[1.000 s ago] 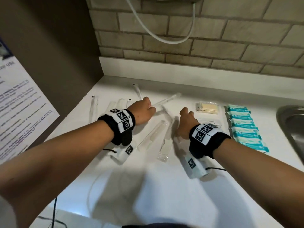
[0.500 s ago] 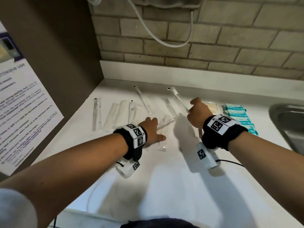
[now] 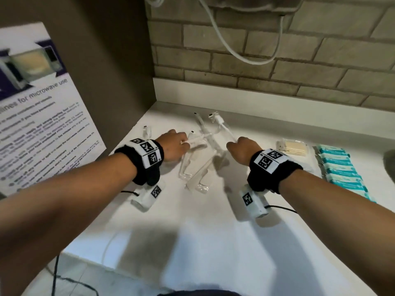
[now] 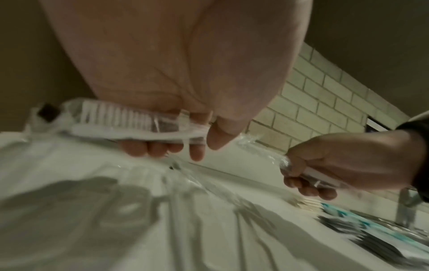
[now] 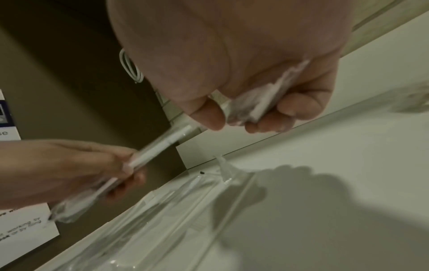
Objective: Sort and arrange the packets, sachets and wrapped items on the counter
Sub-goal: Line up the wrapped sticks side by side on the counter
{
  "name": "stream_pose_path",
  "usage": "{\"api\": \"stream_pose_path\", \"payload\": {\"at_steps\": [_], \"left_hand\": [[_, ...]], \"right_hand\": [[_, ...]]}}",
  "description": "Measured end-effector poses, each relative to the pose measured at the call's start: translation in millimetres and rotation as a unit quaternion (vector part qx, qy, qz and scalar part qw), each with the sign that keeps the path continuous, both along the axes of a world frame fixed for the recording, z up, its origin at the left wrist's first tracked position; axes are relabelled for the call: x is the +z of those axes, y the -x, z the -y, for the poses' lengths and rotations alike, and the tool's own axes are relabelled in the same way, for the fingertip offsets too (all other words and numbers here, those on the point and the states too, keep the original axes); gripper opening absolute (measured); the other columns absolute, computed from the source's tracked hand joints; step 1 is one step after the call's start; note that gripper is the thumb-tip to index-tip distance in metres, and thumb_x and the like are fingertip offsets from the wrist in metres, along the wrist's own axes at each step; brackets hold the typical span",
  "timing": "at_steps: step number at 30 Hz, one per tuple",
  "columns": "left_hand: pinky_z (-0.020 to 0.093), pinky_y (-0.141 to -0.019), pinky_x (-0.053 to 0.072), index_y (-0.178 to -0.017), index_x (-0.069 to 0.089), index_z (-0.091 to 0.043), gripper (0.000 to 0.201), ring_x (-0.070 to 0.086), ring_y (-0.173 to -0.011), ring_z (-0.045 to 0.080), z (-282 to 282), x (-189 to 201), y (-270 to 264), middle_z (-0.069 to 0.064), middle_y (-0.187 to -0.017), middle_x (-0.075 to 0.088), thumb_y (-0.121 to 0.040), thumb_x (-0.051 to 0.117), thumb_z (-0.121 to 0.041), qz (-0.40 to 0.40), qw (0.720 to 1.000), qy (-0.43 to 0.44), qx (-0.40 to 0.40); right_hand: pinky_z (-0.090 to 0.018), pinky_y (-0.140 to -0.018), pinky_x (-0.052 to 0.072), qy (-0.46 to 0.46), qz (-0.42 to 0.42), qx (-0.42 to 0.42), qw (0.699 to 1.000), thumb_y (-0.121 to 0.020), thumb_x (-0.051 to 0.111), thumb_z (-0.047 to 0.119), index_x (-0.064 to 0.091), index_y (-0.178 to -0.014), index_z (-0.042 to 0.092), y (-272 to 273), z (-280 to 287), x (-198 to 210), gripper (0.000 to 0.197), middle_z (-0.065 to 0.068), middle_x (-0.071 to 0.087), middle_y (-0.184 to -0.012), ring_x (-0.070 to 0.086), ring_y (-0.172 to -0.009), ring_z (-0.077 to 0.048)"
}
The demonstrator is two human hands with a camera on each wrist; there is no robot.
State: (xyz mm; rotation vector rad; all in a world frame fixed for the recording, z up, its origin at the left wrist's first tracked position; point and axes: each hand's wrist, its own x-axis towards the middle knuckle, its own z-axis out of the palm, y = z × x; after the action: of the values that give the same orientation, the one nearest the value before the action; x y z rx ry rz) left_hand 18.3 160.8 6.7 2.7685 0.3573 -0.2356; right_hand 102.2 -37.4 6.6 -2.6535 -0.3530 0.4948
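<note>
Hands each grip one wrapped toothbrush above the surface [image 3: 192, 231]: left hand [image 3: 173, 147], right hand [image 3: 241, 152]. Sorting step under way. Next, probably lay both parallel beside the loose wrapped ones [image 3: 201, 171].

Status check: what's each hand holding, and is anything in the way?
Left hand grips a wrapped toothbrush. Right hand grips another. More wrapped toothbrushes loose on the counter between them. Nothing blocking.

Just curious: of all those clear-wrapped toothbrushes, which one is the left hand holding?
The wrapped toothbrush with its bristled head poking out past the left hand, lifted off the counter. The right hand grips another; the rest lie flat.
</note>
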Motion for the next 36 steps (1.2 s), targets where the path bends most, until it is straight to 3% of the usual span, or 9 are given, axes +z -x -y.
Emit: {"api": "stream_pose_path", "payload": {"at_steps": [4,8,14,18,22,25,30,33,36], "left_hand": [[0.034,-0.095,0.027,-0.115,0.066,-0.036,0.026,0.036,-0.115,0.029,-30.7,17.0,4.4,0.004,-0.111,0.044,-0.093,0.053,-0.04,0.117,0.992,-0.037,0.042],[0.027,-0.081,0.043,-0.126,0.062,-0.031,0.032,0.06,-0.102,0.028,-47.7,31.5,7.2,0.004,-0.102,0.069,-0.095,0.055,-0.027,0.156,0.985,0.055,0.043],[0.002,-0.076,0.032,-0.133,0.057,-0.023,0.046,0.057,-0.112,0.02,-72.0,11.6,7.8,0.005,-0.141,0.053,-0.096,0.041,-0.001,0.088,0.988,0.091,0.093],[0.025,-0.108,0.032,-0.132,0.057,-0.018,0.041,0.047,-0.13,0.025,-88.4,-7.5,7.9,0.007,-0.146,0.047,-0.098,0.037,-0.01,0.035,0.984,0.063,0.165],[0.035,-0.1,0.042,-0.106,0.064,-0.004,0.039,0.054,-0.115,0.033,-94.9,-22.3,5.6,0.016,-0.128,0.06,-0.098,0.034,-0.027,-0.022,0.981,0.034,0.191],[0.034,-0.099,0.042,-0.123,0.06,-0.006,0.039,0.052,-0.12,0.032,-95.0,-26.7,2.6,0.017,-0.131,0.056,-0.095,0.049,-0.03,-0.029,0.981,-0.008,0.19],[0.03,-0.094,0.045,-0.127,0.057,-0.007,0.045,0.056,-0.116,0.028,-98.6,-26.2,-2.7,0.014,-0.129,0.056,-0.085,0.063,-0.018,0.0,0.976,0.001,0.218],[0.024,-0.09,0.042,-0.132,0.052,-0.011,0.051,0.056,-0.118,0.025,-99.3,-25.5,-5.2,0.01,-0.133,0.056,-0.082,0.063,-0.01,0.042,0.966,0.057,0.248],[0.017,-0.087,0.037,-0.136,0.049,-0.014,0.057,0.055,-0.12,0.022,-98.6,-19.4,-8.0,0.008,-0.133,0.057,-0.081,0.064,-0.006,0.105,0.958,0.09,0.251]], "right_hand": [[-0.03,-0.075,0.037,0.017,0.007,0.034,0.999,-0.097,0.041,0.034,0.056,-0.11,0.003,-15.1,-32.4,-2.8,0.037,-0.018,0.06,-0.115,0.056,-0.1,-0.034],[-0.031,-0.082,0.042,0.039,0.015,0.048,0.998,-0.096,0.043,0.019,0.052,-0.122,0.004,-32.8,-61.4,-11.1,0.031,-0.017,0.058,-0.127,0.057,-0.114,-0.033],[-0.04,-0.094,0.045,0.03,-0.005,-0.007,1.0,-0.088,0.054,0.015,0.041,-0.131,0.007,-54.9,-92.4,-26.5,0.046,-0.018,0.053,-0.13,0.055,-0.117,-0.038],[-0.04,-0.088,0.048,0.044,-0.006,-0.021,0.999,-0.081,0.067,0.022,0.036,-0.132,0.005,-65.9,-102.3,-33.3,0.063,-0.015,0.051,-0.127,0.054,-0.117,-0.037],[-0.03,-0.071,0.047,0.088,-0.027,0.021,0.996,-0.075,0.072,0.026,0.053,-0.12,0.002,-77.4,-107.4,-30.7,0.055,-0.012,0.066,-0.108,0.065,-0.101,-0.033],[-0.028,-0.071,0.043,0.058,0.0,0.045,0.997,-0.087,0.062,0.027,0.06,-0.096,0.003,-81.9,-114.7,-26.4,0.026,-0.015,0.067,-0.102,0.064,-0.096,-0.035],[-0.03,-0.075,0.04,-0.025,0.033,0.043,0.998,-0.091,0.05,0.032,0.051,-0.121,-0.001,-70.7,-123.8,-21.8,0.044,-0.021,0.061,-0.117,0.059,-0.1,-0.035],[-0.028,-0.07,0.041,0.043,-0.024,0.111,0.993,-0.088,0.057,0.041,0.059,-0.095,0.008,-50.1,-129.8,-27.4,0.033,-0.011,0.059,-0.093,0.055,-0.083,-0.028],[-0.027,-0.07,0.042,0.066,-0.07,0.133,0.986,-0.079,0.07,0.039,0.068,-0.098,0.012,-39.0,-131.7,-38.9,0.033,-0.01,0.064,-0.1,0.064,-0.099,-0.029]]}}
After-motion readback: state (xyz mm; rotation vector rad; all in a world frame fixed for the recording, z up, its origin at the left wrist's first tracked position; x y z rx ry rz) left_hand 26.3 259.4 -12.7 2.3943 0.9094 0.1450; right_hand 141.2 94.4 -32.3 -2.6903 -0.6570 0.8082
